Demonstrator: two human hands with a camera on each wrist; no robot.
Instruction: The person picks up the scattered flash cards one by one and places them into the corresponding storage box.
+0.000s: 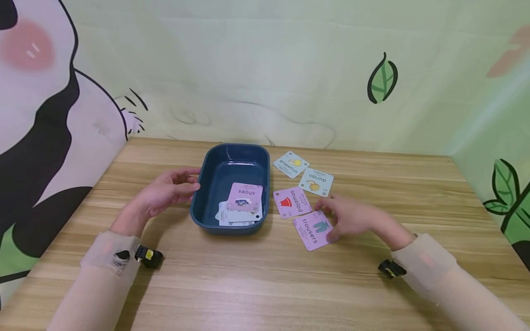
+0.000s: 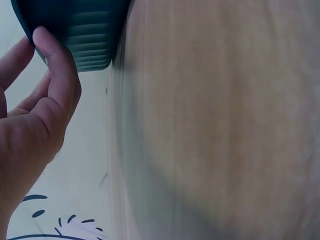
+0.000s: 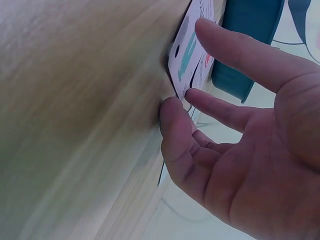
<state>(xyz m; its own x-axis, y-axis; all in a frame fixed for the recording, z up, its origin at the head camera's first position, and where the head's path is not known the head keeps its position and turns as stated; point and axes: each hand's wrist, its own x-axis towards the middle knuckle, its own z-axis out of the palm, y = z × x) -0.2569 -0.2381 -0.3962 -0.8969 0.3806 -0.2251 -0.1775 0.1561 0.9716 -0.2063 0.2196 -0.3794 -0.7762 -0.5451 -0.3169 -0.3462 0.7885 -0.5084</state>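
Observation:
A blue plastic bin [image 1: 198, 214] stands left of centre on the table. My left hand [image 1: 170, 188] holds it at the left rim, thumb at the top edge and a curled finger against the outer wall in the left wrist view. Inside lie a pink shoes card [image 1: 244, 196] and several pale cards under it. My right hand [image 1: 349, 216] grips the pink trousers card [image 1: 312, 232] at its right corner, with the thumb [image 3: 215, 37] on one edge and fingers at the upper edge. Close beyond it lies a pink pajamas card [image 1: 291, 202].
A pale blue grapefruit card [image 1: 291, 164] and a durian card [image 1: 316, 182] lie behind, right of the bin. The wood-grain table [image 1: 248, 280] ends at the back against a hanging printed cloth [image 1: 256, 69].

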